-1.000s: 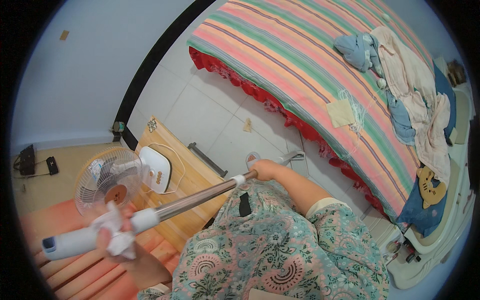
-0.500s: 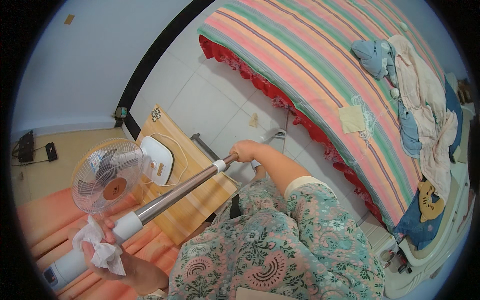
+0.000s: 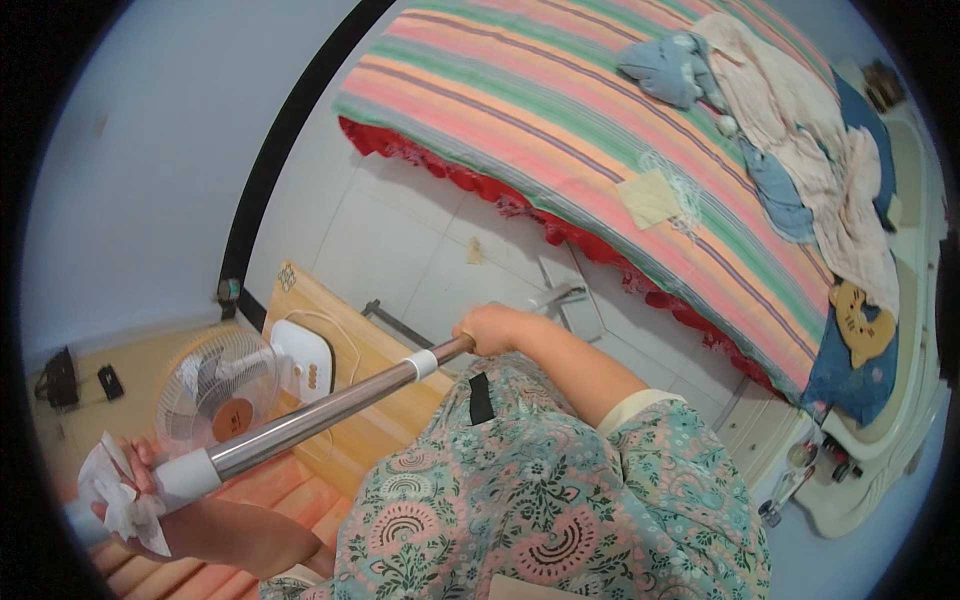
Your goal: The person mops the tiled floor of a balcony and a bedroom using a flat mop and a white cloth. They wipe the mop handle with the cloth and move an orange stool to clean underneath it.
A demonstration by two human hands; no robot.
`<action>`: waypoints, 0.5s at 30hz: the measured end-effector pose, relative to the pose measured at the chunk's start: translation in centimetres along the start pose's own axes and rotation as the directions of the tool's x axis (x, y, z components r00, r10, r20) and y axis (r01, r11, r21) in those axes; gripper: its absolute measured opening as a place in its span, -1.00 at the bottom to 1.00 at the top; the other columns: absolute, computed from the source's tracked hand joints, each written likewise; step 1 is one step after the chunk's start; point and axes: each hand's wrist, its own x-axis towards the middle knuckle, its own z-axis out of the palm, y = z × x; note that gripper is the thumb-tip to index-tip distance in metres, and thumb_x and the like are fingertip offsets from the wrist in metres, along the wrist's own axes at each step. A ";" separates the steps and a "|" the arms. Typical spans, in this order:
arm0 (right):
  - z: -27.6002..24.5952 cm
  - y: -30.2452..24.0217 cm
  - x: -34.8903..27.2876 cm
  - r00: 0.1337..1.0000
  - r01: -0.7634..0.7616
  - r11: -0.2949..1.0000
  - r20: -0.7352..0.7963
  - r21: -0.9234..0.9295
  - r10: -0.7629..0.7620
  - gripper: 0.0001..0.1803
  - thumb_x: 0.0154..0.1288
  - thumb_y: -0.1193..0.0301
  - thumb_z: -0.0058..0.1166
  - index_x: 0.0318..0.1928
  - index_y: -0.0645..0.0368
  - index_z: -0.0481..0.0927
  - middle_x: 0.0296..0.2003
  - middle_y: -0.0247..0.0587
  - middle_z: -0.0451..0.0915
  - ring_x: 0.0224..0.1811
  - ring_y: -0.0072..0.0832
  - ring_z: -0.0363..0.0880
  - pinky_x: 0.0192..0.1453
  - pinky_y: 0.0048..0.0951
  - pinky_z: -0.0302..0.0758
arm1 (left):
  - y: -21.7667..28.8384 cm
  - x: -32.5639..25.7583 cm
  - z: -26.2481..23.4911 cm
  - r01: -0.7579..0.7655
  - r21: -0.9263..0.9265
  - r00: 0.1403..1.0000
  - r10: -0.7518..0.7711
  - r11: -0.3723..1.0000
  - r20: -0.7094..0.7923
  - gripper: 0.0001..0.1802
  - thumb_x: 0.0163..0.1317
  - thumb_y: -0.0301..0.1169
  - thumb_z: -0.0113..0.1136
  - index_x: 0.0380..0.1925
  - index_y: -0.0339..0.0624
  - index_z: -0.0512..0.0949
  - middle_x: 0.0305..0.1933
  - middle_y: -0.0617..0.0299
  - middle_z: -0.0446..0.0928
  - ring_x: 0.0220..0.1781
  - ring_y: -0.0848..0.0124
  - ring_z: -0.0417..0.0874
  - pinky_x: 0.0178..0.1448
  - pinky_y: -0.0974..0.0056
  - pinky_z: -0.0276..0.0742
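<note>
A long metal pole (image 3: 320, 425) with white sleeves slants across in front of me, from the lower left up toward the middle. My right hand (image 3: 495, 328) is closed round its narrower, brownish upper part. Down at the pole's thick white end, my left hand (image 3: 183, 522) is closed round it with a crumpled white tissue (image 3: 118, 500) between the fingers and against the surface. Beyond my right hand a grey-white piece (image 3: 557, 294) shows near the floor; whether it joins the pole, I cannot tell.
Behind the pole, a fan (image 3: 215, 390) with a white button base (image 3: 303, 360) is on a wooden board (image 3: 385, 395). Orange cloth (image 3: 270, 497) lies below. A bed with a striped cover (image 3: 560, 110), clothes (image 3: 790, 110) and a cat-shaped cushion (image 3: 862, 325) fills the right.
My left hand and the pole have shifted left in view, the hand staying on the white section with the tissue. My right hand keeps its hold. The whole view has turned somewhat.
</note>
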 end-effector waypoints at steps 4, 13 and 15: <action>3.7 3.7 -7.2 0.970 -0.065 0.997 -0.233 0.049 0.074 -0.73 -0.23 0.59 0.07 -0.38 0.09 0.51 -0.40 -0.18 0.55 -0.28 -0.14 0.51 -0.26 -0.20 0.42 | -2.8 0.8 7.1 0.128 -0.164 0.989 -0.113 0.978 0.098 -0.67 0.10 -0.21 0.12 -0.46 -0.18 0.24 -0.50 0.26 0.20 -0.46 0.48 0.29 -0.29 0.38 0.24; 11.4 7.0 -27.5 0.592 -0.260 0.878 -0.651 0.402 0.474 -0.73 -0.20 0.63 0.00 -0.37 0.13 0.49 -0.34 -0.13 0.52 -0.20 -0.11 0.48 -0.21 -0.17 0.39 | -4.4 0.0 22.6 0.388 -0.362 0.523 0.121 0.848 0.844 -0.65 -0.08 -0.25 0.34 -0.51 -0.06 0.31 -0.52 0.33 0.35 -0.49 0.47 0.46 -0.27 0.30 0.46; 12.9 7.6 -31.6 0.508 -0.280 0.850 -0.682 0.446 0.525 -0.73 -0.18 0.64 -0.02 -0.36 0.13 0.49 -0.33 -0.12 0.52 -0.19 -0.11 0.48 -0.20 -0.17 0.39 | -3.0 -2.3 27.1 0.351 -0.344 0.449 0.165 0.871 0.878 -0.63 -0.12 -0.24 0.40 -0.49 -0.04 0.35 -0.48 0.30 0.44 -0.46 0.45 0.56 -0.19 0.25 0.55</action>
